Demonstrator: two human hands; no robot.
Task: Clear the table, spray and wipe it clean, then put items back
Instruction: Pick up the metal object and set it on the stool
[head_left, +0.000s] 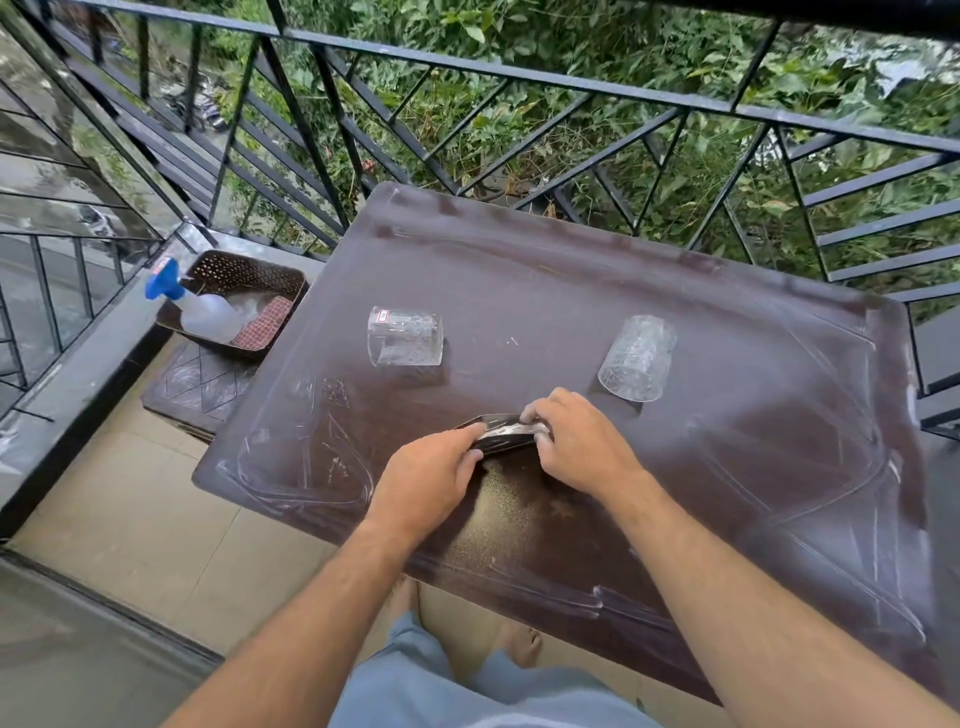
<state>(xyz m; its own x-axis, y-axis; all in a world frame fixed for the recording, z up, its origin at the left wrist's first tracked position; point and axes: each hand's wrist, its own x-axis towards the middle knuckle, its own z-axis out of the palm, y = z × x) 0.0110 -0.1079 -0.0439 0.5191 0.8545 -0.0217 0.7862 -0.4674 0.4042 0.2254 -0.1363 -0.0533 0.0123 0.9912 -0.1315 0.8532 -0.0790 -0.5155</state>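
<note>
pinched between the left hand (434, 470) and right hand (579, 441), a dark tray (501, 436) is held on the brown table (675, 312), near two clear glasses (405, 336).

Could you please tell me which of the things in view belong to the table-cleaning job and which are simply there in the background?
Part of the job:
table
two glasses
dark tray held by left hand and right hand
spray bottle
checked cloth
basket

Just there:
railing
stool under the basket
</note>
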